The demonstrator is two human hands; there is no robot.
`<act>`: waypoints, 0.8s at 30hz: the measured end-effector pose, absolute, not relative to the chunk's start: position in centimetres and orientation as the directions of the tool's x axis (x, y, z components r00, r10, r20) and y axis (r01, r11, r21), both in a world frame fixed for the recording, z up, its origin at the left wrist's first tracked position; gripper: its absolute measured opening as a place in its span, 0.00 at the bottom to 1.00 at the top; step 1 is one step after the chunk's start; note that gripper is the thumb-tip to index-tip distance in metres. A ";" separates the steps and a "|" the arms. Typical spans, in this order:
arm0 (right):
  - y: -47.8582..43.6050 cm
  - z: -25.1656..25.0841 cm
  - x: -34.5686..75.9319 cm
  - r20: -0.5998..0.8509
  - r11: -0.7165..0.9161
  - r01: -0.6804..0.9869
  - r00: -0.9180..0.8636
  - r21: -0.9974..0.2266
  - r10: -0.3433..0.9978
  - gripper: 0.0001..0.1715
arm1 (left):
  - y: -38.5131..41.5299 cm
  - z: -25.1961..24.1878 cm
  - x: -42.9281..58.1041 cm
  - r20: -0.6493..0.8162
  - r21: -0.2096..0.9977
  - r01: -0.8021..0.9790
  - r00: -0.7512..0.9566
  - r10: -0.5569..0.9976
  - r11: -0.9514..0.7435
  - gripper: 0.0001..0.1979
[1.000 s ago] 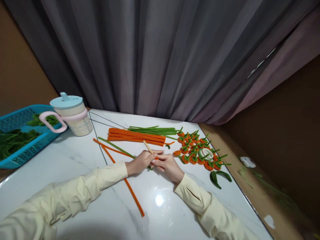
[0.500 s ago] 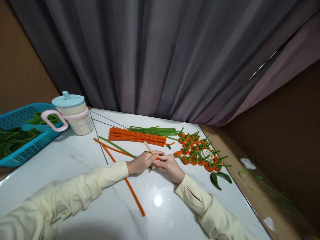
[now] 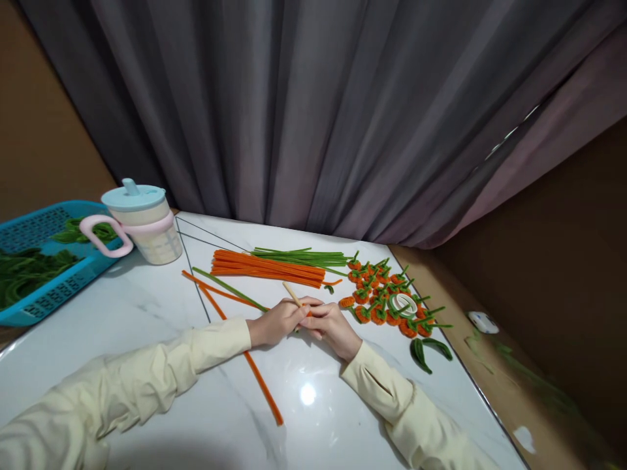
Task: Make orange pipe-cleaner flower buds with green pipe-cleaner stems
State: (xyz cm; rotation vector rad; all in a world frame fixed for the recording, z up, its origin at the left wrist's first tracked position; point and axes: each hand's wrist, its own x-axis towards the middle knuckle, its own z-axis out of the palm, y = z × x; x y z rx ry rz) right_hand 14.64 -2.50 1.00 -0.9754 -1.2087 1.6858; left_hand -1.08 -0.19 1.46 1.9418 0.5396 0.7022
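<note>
Both hands meet in the middle of the frame on the white marble worktop (image 3: 147, 313). The left hand (image 3: 277, 321) and right hand (image 3: 332, 324) are closed, fingertips pinched together around a thin wooden stick (image 3: 292, 294) that pokes out tilted toward the upper left. There's a bit of orange right at the fingertips, but it's too small to say how it sits on the stick.

A long orange pipe cleaner (image 3: 259, 382) runs out from under the left hand toward the bottom centre, and another orange one lies crossed with a green one (image 3: 228, 288) just left of the hands. Above the hands there's a bundle of orange pipe cleaners (image 3: 267, 268) with a bunch of green ones (image 3: 304, 256) lying alongside it.

To the right of the hands is a pile of little orange pieces with green stems (image 3: 377, 294), with a white tape roll (image 3: 405, 303) among them and two green leaves (image 3: 426, 349) just below. At the left edge sit a cup with a blue lid (image 3: 144, 222) and a blue basket (image 3: 44, 290) holding green stuff.
</note>
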 end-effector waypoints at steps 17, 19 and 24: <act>-2.1 0.5 14.6 -0.127 -0.221 -0.190 -0.411 -0.957 0.903 0.17 | -0.2 1.5 -0.8 0.208 0.925 0.104 0.667 0.715 -0.366 0.26; -2.2 0.5 14.6 -0.125 -0.220 -0.194 -0.410 -0.956 0.903 0.18 | -0.2 1.6 -0.8 0.216 0.926 0.090 0.668 0.712 -0.366 0.26; -2.2 0.5 14.7 -0.104 -0.206 -0.206 -0.419 -0.957 0.902 0.16 | -0.1 1.4 -0.8 0.200 0.930 0.104 0.662 0.722 -0.353 0.24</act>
